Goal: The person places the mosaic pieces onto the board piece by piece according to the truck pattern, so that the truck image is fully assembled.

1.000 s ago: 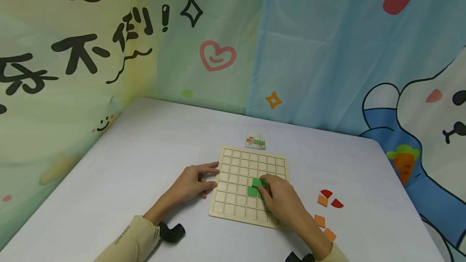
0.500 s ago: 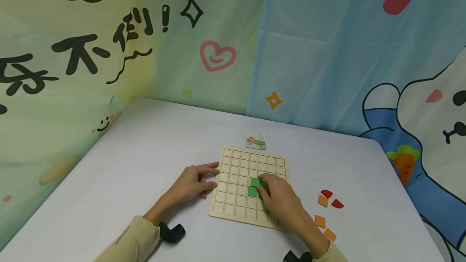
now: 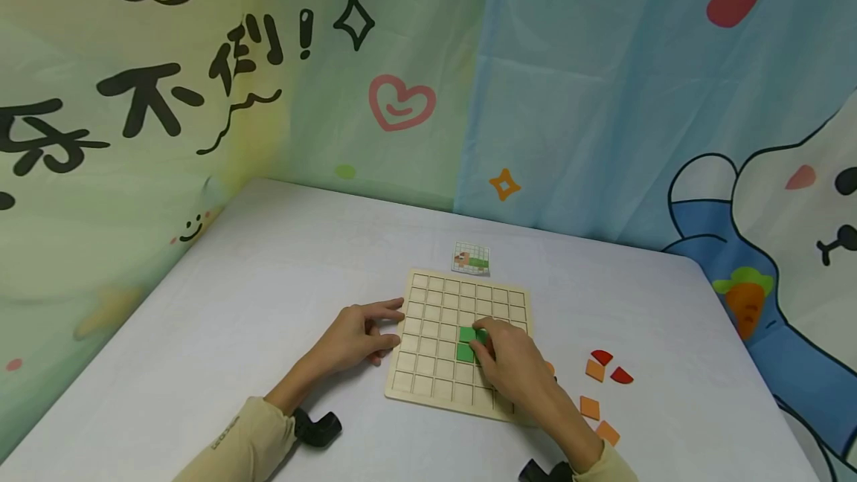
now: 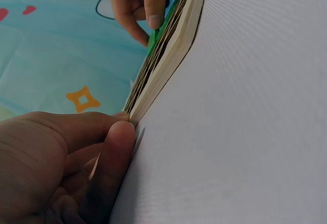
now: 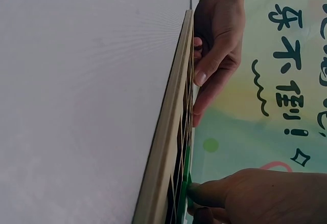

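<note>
A pale wooden grid board (image 3: pixel 428 370) lies on the white table. My left hand (image 3: pixel 351 337) is at its left edge, thumb and fingertips touching the rim with the fingers mostly extended. Over the board's right half, my right hand (image 3: pixel 518 367) pinches a green tile (image 3: pixel 466 334) between thumb and index finger. Just below that sits another green square tile (image 3: pixel 465 352) in the grid. More green shows beside the right fingertips, partly covered by the hand. In the right wrist view, the fingertips are right at the green tile (image 5: pixel 186 178) on the board surface.
Behind the board lies a small picture card (image 3: pixel 471 259). To the right are orange square tiles (image 3: pixel 590 407) and red rounded pieces (image 3: pixel 622 376). Another orange piece (image 3: pixel 550 368) peeks out beside the right hand. A printed curtain (image 3: pixel 569 95) hangs behind the table.
My right hand has shifted slightly left, and the upper green tile has slid left to line up above the lower one. The left hand stays at the board's edge.
</note>
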